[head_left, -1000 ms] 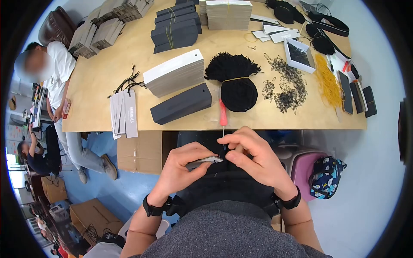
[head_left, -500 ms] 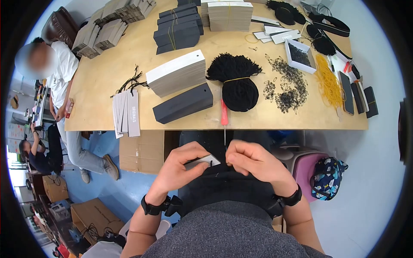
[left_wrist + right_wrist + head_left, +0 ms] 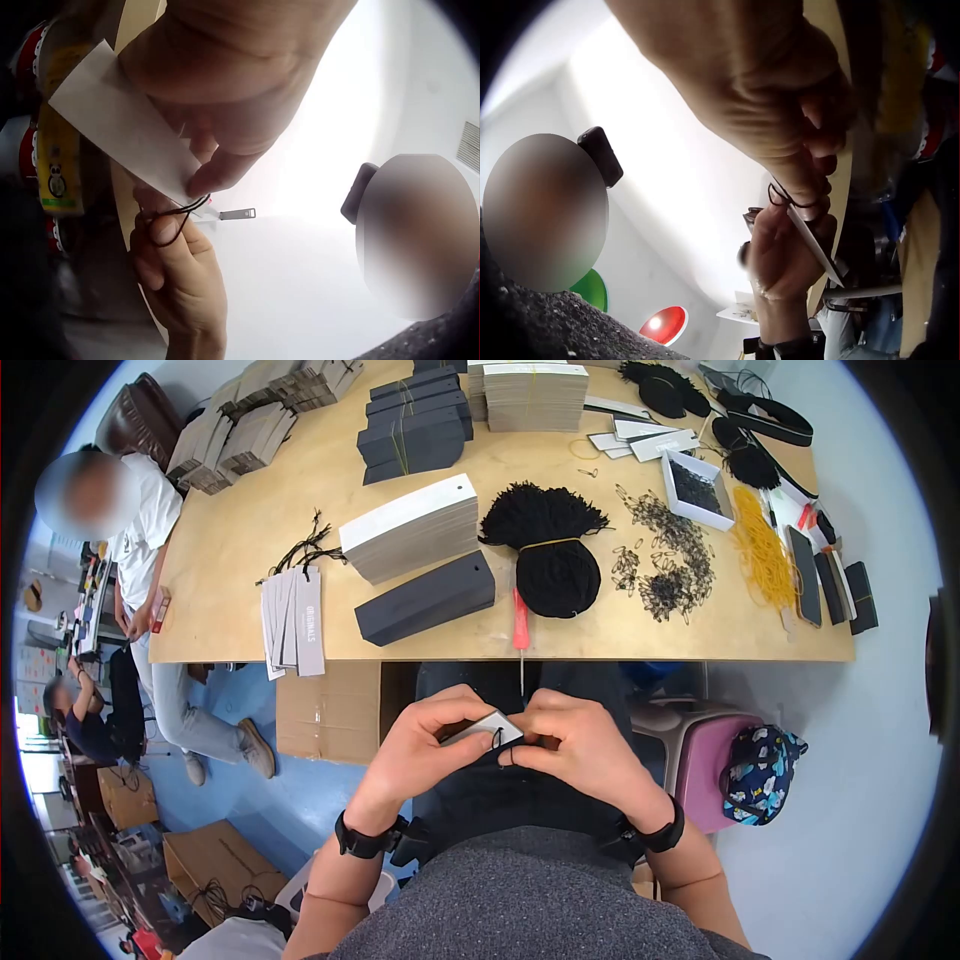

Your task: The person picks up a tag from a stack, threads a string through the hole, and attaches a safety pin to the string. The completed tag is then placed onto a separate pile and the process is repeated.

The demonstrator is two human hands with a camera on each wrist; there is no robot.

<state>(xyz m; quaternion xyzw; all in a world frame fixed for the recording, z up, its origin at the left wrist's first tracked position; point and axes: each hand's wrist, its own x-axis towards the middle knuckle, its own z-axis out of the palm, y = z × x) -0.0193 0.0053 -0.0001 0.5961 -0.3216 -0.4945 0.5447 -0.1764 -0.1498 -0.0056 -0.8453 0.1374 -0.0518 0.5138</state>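
In the head view my left hand [image 3: 425,745] holds a pale card tag [image 3: 480,737] between thumb and fingers, its holed end pointing right. A thin black cord [image 3: 171,223] loops at that end in the left wrist view, and my right hand [image 3: 187,277] pinches it. From the right wrist view the tag [image 3: 814,244] appears nearly edge-on, with my right hand [image 3: 780,112] above it and my left hand [image 3: 780,262] around its lower part. The red-handled tool [image 3: 520,622] lies at the table edge, its thin shaft pointing toward my hands.
On the table [image 3: 600,640] stand a white card stack [image 3: 410,530], a dark card stack [image 3: 425,600] and a black cord bundle [image 3: 557,575]. Strung tags [image 3: 293,622] lie left; loose pins [image 3: 675,575], a white box [image 3: 697,490] and yellow bands [image 3: 762,550] lie right. A person [image 3: 145,510] is at left.
My right hand has moved left to meet the left hand at the tag's end and now pinches the cord. The tag is tilted, showing more of its face and the loop.
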